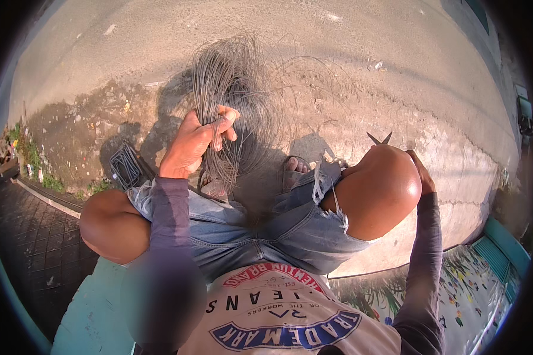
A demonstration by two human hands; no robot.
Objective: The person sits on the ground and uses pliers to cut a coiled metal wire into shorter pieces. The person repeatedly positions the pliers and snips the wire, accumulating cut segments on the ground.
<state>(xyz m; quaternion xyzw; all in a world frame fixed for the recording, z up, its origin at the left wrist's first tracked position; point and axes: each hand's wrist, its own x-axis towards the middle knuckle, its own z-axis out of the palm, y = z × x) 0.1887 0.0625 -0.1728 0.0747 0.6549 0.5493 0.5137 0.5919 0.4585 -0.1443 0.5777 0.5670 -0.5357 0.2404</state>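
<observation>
My left hand [195,142] is closed around a thick coil of thin grey wire [231,89], which hangs in loops between my knees and spreads over the concrete ground. My right hand [421,173] is mostly hidden behind my right knee [376,189]. It holds a cutting tool; only the two pointed tips of that tool [379,139] stick up above the knee. I am seated, in torn denim shorts and long grey sleeves, with a sandalled foot [293,168] under the wire.
A small stack of bent dark wire frames [124,167] lies on the ground by my left knee. Weeds and litter line a kerb [41,195] at the left. A turquoise painted surface [497,254] runs along the lower right.
</observation>
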